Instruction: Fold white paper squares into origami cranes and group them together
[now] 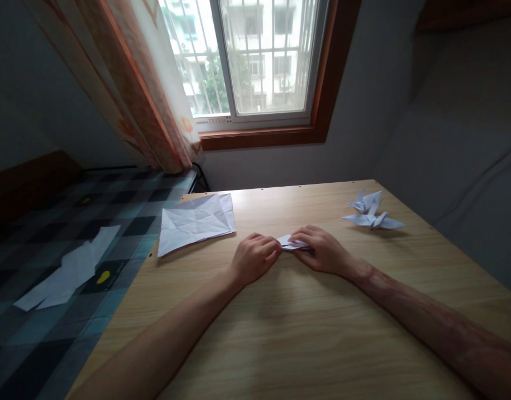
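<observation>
A small piece of folded white paper (287, 243) lies flat near the middle of the wooden table (305, 333), between my two hands. My left hand (255, 256) is closed, its fingertips pinching the paper's left end. On the other side, my right hand (320, 248) grips the right part, with fingers over the top and the thumb along the near edge. Much of the paper is hidden under the fingers. Beyond my right hand sit two folded paper cranes, the nearer crane (374, 221) and the farther crane (364, 201).
Creased white paper sheets (197, 219) lie at the table's left far corner. To the left is a bed with a checked cover (130, 205), with white paper strips (72, 272) on it. Behind the table are a wall, a window (267, 61) and a curtain (155, 94).
</observation>
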Motion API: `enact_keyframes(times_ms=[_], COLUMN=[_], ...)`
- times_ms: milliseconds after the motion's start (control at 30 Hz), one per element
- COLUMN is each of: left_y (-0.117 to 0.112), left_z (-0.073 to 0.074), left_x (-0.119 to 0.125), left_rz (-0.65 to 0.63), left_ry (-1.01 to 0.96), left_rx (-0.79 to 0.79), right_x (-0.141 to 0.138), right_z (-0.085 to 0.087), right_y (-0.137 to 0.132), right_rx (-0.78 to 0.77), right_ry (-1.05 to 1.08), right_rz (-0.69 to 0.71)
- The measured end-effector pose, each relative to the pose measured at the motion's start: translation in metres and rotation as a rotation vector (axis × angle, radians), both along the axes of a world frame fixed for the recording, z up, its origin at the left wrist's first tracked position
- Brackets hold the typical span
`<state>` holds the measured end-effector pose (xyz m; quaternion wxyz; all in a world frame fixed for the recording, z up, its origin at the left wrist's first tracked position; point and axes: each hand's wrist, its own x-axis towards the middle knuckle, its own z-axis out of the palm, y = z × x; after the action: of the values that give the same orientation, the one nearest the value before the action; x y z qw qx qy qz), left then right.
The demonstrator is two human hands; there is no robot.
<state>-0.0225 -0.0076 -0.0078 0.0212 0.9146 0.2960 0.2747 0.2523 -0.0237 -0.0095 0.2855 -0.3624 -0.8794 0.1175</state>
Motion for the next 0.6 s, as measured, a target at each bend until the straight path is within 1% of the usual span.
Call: enact_keyframes(times_ms=[200, 333, 467, 600], left_y=[-0.001, 0.000, 0.001, 0.000], left_z=[0.002, 0.001, 0.001, 0.005], left_x=[-0.001, 0.000, -0.001, 0.000], left_rz=[-0.028, -0.044, -0.048, -0.080], left_ry=[0.005, 0.022, 0.023, 0.034], left_rx=[0.027, -0.009, -0.022, -0.034], right_x=[-0.001, -0.002, -0.003, -0.003], right_z=[-0.007, -0.009, -0.005, 0.001], right_y=[0.004, 0.004, -0.001, -0.009], right_rx=[0.102, 0.058, 0.013, 0.011], right_ry=[-0.103, -0.017, 0.087, 0.013], right_rz=[-0.069, -0.076, 0.004, 0.008])
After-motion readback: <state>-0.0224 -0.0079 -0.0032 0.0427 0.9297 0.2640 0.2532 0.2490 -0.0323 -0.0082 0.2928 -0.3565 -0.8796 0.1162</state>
